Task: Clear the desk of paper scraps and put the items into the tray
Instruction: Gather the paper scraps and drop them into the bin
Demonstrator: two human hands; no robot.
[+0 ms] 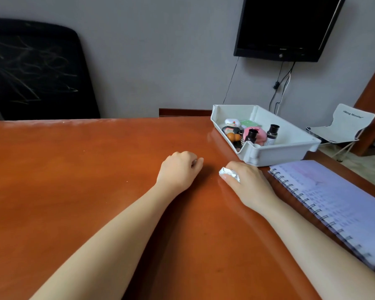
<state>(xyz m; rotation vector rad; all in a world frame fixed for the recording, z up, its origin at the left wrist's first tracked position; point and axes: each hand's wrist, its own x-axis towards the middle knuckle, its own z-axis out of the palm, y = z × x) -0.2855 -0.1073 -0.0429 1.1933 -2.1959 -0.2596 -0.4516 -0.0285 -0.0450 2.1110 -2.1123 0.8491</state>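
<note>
Right grip point(247, 180) is closed round a crumpled paper scrap point(228, 174), bunched tight probably so no bits drop on the bench point(74, 180); left grip point(179, 167) rests curled, nothing showing in it. The tray point(279, 151) just beyond already holds the small items point(245, 133)

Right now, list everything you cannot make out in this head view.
Head view, left hand: curled fingers hide whether it holds anything.
Head view, paper scrap: mostly covered by the right hand gripping it.
Head view, notebook: writing blurred, corner cut off by the right edge.
Head view, tray: its near wall hides the items' lower parts.
</note>
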